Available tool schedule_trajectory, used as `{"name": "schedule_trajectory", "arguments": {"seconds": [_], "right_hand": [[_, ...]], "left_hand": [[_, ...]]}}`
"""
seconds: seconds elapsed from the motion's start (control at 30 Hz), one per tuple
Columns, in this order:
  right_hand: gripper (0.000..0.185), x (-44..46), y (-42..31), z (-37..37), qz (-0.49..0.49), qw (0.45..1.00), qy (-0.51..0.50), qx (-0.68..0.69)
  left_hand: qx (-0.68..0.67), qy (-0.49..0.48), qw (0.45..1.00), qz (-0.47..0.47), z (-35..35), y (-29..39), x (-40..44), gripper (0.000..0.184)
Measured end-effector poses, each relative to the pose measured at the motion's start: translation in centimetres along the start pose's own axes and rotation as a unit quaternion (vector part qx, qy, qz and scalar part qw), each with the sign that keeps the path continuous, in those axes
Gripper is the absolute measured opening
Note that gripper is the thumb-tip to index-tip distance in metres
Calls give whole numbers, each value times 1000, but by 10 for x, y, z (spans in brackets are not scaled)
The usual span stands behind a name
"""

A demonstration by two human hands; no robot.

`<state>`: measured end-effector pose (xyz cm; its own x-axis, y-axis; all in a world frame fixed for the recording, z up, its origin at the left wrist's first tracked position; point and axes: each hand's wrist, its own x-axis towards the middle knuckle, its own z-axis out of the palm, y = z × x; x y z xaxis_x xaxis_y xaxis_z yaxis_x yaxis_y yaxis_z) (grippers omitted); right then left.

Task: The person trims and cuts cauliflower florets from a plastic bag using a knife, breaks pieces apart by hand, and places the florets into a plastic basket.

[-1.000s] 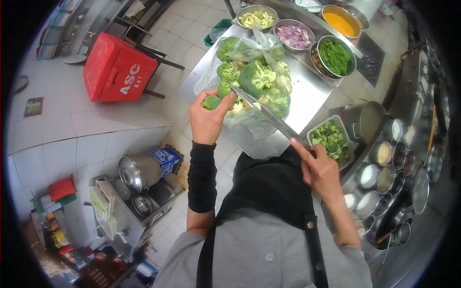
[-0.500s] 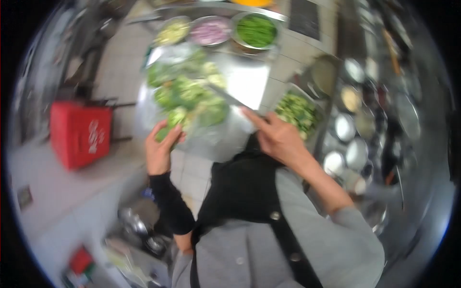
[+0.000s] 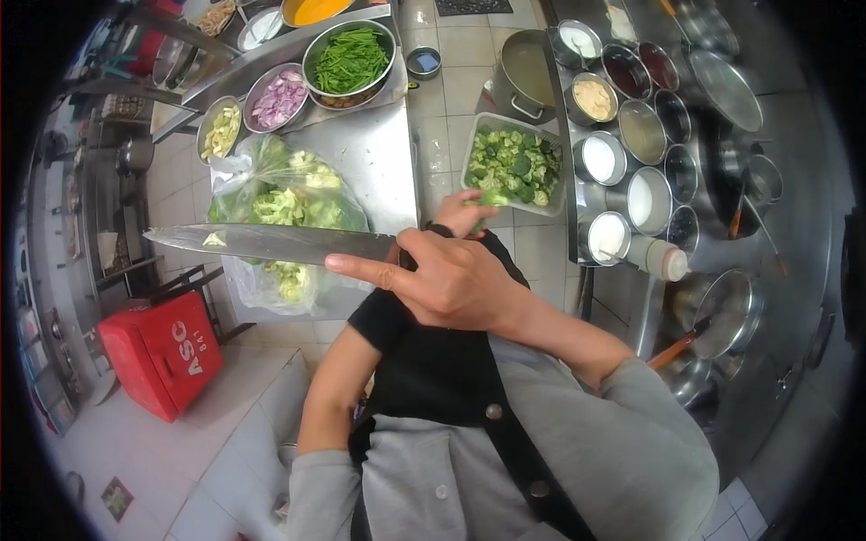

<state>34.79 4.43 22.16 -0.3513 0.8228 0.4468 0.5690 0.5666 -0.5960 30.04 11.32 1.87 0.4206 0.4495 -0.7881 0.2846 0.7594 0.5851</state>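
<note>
My right hand (image 3: 451,279) is wrapped round the handle of a large knife (image 3: 271,243), its index finger along the blade, which points left across the bag. A small pale scrap clings to the blade. Beyond it, partly covered by my right hand, my left hand (image 3: 463,215) holds a piece of broccoli (image 3: 492,198) at the near edge of a basket (image 3: 467,171) of cut broccoli. A clear plastic bag (image 3: 347,194) with broccoli heads lies on the metal table (image 3: 388,162), partly under the knife.
Bowls of green beans (image 3: 350,61), chopped purple onion (image 3: 279,99) and pale green pieces (image 3: 221,132) line the table's far side. A large pot (image 3: 528,77) stands beyond the basket. Seasoning bowls (image 3: 603,158) fill the right counter. A red box (image 3: 162,356) is at left.
My left hand has moved from the bag to the basket with a broccoli piece. The knife has swung level across the bag. The whole view has turned toward the right counter.
</note>
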Motion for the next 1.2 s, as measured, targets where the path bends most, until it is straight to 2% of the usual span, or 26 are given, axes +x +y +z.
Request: {"name": "schedule_trajectory", "arguments": {"seconds": [0.23,0.33,0.43,0.47,0.6,0.7,0.77,0.83,0.87,0.9,0.93,0.97,1.03,1.07,1.13,1.2], "right_hand": [[81,0,4,2,30,998,3,-47],[79,2,5,6,35,996,-4,-76],[79,0,2,13,53,995,-10,-86],[79,1,4,13,56,995,-12,-86],[82,-3,4,17,75,995,-6,-60],[87,-1,2,22,83,997,3,7],[90,-5,0,20,96,995,-3,33],[93,0,2,24,97,994,-10,52],[94,2,3,20,107,992,-47,38],[93,3,6,20,119,991,-43,39],[92,2,12,23,130,990,-39,42],[91,0,17,27,141,988,-36,47],[87,-8,22,33,148,989,-27,-2],[84,-13,23,33,151,987,-40,-31],[77,-24,20,33,148,984,-60,-75],[68,-34,8,39,147,981,-72,-100]], "left_hand": [[-67,98,989,-91,19,-72,92,59],[-110,133,981,-90,8,-122,158,58],[-158,123,980,-17,5,-161,241,63],[-250,155,953,-66,36,-66,149,78],[-140,84,980,-115,29,-56,130,92],[48,-29,998,-22,9,-79,73,87],[90,-158,982,57,-27,-71,18,76],[104,-182,964,163,-66,-93,-16,63],[31,-177,953,243,-86,-98,-46,59],[63,-137,956,250,-97,-83,-82,56],[95,-96,958,255,-107,-68,-117,54],[230,-20,956,183,-109,-43,-151,52],[-37,-7,974,221,-112,-42,-183,51],[-172,-2,957,233,-112,-41,-195,51],[-196,78,943,258,-112,-25,-219,31],[-190,115,936,273,-112,-26,-225,30]]}}
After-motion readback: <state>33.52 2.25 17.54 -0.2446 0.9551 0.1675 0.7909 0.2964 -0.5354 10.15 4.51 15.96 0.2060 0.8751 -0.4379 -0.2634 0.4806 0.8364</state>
